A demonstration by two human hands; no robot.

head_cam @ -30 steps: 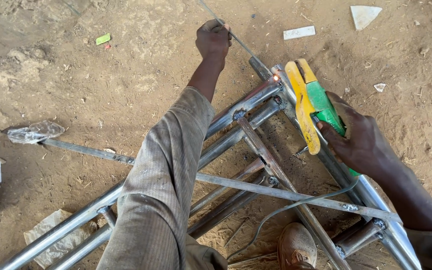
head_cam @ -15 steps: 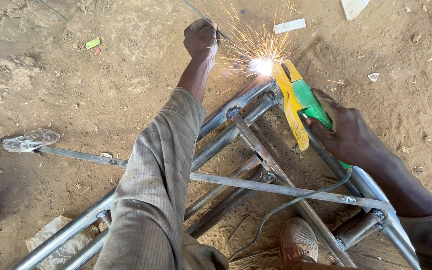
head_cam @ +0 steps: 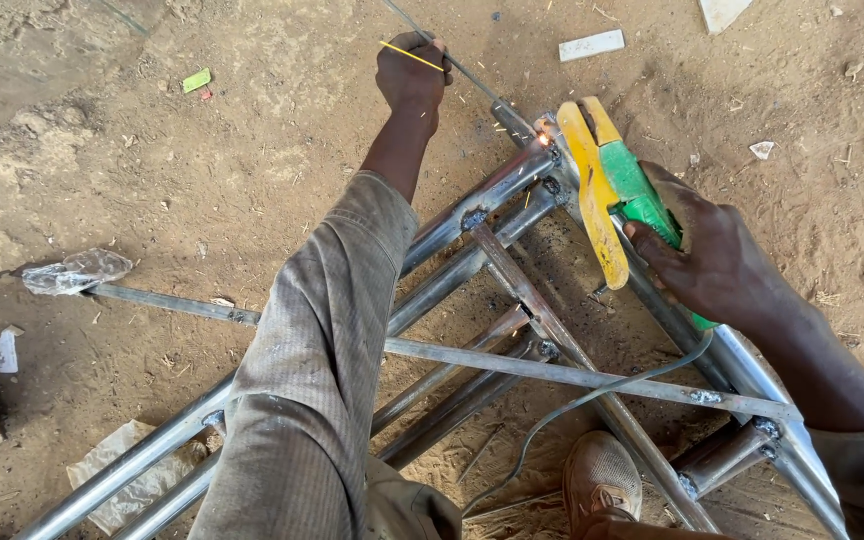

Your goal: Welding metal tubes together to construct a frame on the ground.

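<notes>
In the head view, your right hand (head_cam: 717,265) is wrapped tightly around the green handle of the welding electrode holder (head_cam: 617,195), fingers fully curled, with its yellow jaw arms pointing up and away from you toward the top corner of the steel tube frame (head_cam: 472,265). A small orange glow (head_cam: 544,140) sits right at that corner, just left of the holder's yellow tip and touching the tube joint. Your left hand (head_cam: 412,75) is farther out than the frame corner, up and to the left of the glow, closed in a fist around a thin metal rod (head_cam: 452,58) that slants down toward the joint; a thin yellow streak crosses the knuckles. Your striped grey sleeve (head_cam: 317,360) runs over the frame's long tubes. A grey cable (head_cam: 592,400) trails from below the holder across the frame's lower crossbar toward your shoe (head_cam: 602,480), which rests at the frame's near edge. Left of the frame, on the sandy ground (head_cam: 202,180), lies a crumpled clear plastic wrapper (head_cam: 77,272) at the end of a loose bar.
</notes>
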